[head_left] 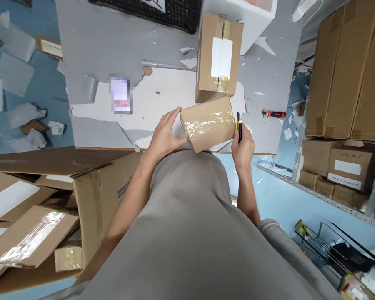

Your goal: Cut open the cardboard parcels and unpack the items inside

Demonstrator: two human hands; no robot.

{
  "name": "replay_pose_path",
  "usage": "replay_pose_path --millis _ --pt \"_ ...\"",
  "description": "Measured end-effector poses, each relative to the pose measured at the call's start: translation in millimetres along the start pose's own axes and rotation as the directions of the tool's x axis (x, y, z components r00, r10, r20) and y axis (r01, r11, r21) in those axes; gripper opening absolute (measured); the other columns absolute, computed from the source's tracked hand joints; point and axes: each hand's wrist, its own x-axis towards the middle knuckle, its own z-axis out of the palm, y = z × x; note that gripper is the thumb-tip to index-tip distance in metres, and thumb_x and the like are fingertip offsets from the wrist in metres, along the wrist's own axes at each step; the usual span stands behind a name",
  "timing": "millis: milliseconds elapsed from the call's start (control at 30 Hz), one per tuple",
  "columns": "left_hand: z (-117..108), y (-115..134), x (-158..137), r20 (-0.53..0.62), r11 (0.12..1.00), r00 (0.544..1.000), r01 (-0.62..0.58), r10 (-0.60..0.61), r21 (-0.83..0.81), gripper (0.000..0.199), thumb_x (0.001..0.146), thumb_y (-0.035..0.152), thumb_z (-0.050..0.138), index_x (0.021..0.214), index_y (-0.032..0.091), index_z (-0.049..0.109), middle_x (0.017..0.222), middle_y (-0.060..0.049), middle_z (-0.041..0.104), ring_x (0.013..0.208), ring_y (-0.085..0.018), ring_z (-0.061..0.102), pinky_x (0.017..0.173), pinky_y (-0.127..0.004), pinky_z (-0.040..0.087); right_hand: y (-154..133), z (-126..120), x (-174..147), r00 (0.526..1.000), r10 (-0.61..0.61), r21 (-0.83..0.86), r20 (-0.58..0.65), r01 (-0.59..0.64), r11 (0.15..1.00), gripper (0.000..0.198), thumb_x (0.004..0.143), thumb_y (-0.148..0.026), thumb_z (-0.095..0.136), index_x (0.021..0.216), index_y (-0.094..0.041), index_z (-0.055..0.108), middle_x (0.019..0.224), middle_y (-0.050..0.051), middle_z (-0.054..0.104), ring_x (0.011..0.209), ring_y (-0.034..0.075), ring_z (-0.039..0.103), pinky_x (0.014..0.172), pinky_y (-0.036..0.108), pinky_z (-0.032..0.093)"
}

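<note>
A small cardboard box (209, 125) with clear tape across its face sits tilted at the table's near edge, close to my body. My left hand (167, 133) holds its left end, fingers at the far corner and thumb at the near side. In my right hand (243, 148) is a yellow and black utility knife (240, 129), pointing away from me beside the box's right end. Just beyond, touching or nearly touching the small box, stands a taller taped cardboard box (220, 58) with a white label.
The grey table (93, 37) bears torn paper scraps, a phone (121, 95) and a red-black cutter (274, 113). A black crate (150, 12) and white foam box (259, 18) stand at the back. A big carton (106, 196) of packages is at left, shelved boxes (346, 71) at right.
</note>
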Motion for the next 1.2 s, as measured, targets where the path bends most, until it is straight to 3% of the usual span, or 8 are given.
replay_pose_path --millis 133,333,500,633,767,833,1000,1200 --pt "0.1 -1.2 5.9 -0.013 0.99 1.0 -0.026 0.028 0.139 0.094 0.096 0.047 0.085 0.179 0.023 0.05 0.177 -0.017 0.062 0.165 -0.043 0.057 0.141 -0.067 0.045 -5.7 4.8 -3.8 0.999 -0.002 -0.048 0.047 0.004 0.999 0.057 0.122 -0.038 0.037 0.172 -0.022 0.06 0.139 0.02 0.075 0.122 0.035 0.077 0.102 0.046 0.064" --pt "-1.0 -3.6 5.3 -0.021 0.987 0.999 -0.021 0.024 0.162 0.092 0.094 0.04 0.082 0.179 0.023 0.051 0.176 -0.015 0.063 0.162 -0.043 0.06 0.139 -0.066 0.049 -7.1 9.6 -5.4 0.998 0.006 -0.069 0.056 -0.003 0.998 0.06 0.122 -0.037 0.033 0.176 -0.023 0.056 0.136 0.018 0.072 0.112 0.032 0.078 0.092 0.042 0.064" --pt "-8.8 -8.8 1.4 -0.059 0.996 0.998 0.038 -0.033 0.081 0.093 0.092 0.041 0.082 0.179 0.026 0.053 0.177 -0.013 0.063 0.158 -0.039 0.065 0.133 -0.059 0.058 -12.0 18.1 -12.6 0.997 -0.029 0.018 0.065 0.028 0.999 0.059 0.125 -0.044 0.03 0.174 -0.026 0.056 0.134 0.017 0.072 0.118 0.033 0.077 0.098 0.045 0.065" --pt "-34.0 -16.8 -5.7 -0.047 0.995 0.994 0.101 -0.102 -0.016 0.094 0.093 0.052 0.083 0.18 0.028 0.053 0.178 -0.013 0.062 0.155 -0.038 0.068 0.129 -0.058 0.062 -23.8 22.6 -20.8 0.991 -0.063 0.138 0.116 0.047 0.989 0.056 0.125 -0.045 0.033 0.172 -0.026 0.057 0.136 0.017 0.073 0.126 0.034 0.076 0.104 0.046 0.065" --pt "-45.6 2.6 -4.6 -0.146 0.995 0.989 0.019 -0.004 0.098 0.084 0.102 0.056 0.079 0.178 0.03 0.055 0.181 -0.01 0.06 0.169 -0.039 0.056 0.14 -0.067 0.048 -28.9 14.8 -21.1 0.985 -0.115 0.275 0.132 0.075 0.958 0.054 0.126 -0.047 0.033 0.167 -0.026 0.06 0.141 0.016 0.077 0.132 0.032 0.074 0.111 0.048 0.064" --pt "-33.3 25.8 4.4 -0.157 0.976 0.979 -0.095 0.126 0.194 0.072 0.111 0.052 0.069 0.177 0.029 0.055 0.185 -0.009 0.055 0.177 -0.037 0.045 0.146 -0.067 0.038 -28.6 6.6 -18.3 0.98 -0.119 0.307 0.157 0.066 0.949 0.053 0.126 -0.05 0.033 0.163 -0.026 0.062 0.14 0.015 0.078 0.127 0.031 0.076 0.111 0.048 0.064" --pt "26.5 73.2 36.2 0.12 0.948 0.967 -0.245 0.224 0.203 0.056 0.123 0.053 0.046 0.172 0.029 0.059 0.185 -0.009 0.055 0.181 -0.035 0.036 0.149 -0.069 0.028 -29.4 -9.6 -12.3 0.964 -0.105 0.338 0.243 0.017 0.941 0.053 0.125 -0.053 0.033 0.154 -0.023 0.065 0.118 0.009 0.082 0.099 0.027 0.078 0.103 0.045 0.064" --pt "52.5 61.6 41.1 0.163 0.948 0.967 -0.229 0.196 0.222 0.047 0.124 0.042 0.041 0.159 0.027 0.068 0.177 -0.01 0.064 0.179 -0.034 0.042 0.15 -0.072 0.024 -35.1 -12.0 -16.5 0.953 -0.136 0.36 0.27 0.031 0.933 0.043 0.124 -0.049 0.037 0.147 -0.027 0.066 0.121 0.01 0.084 0.105 0.031 0.081 0.099 0.044 0.064"
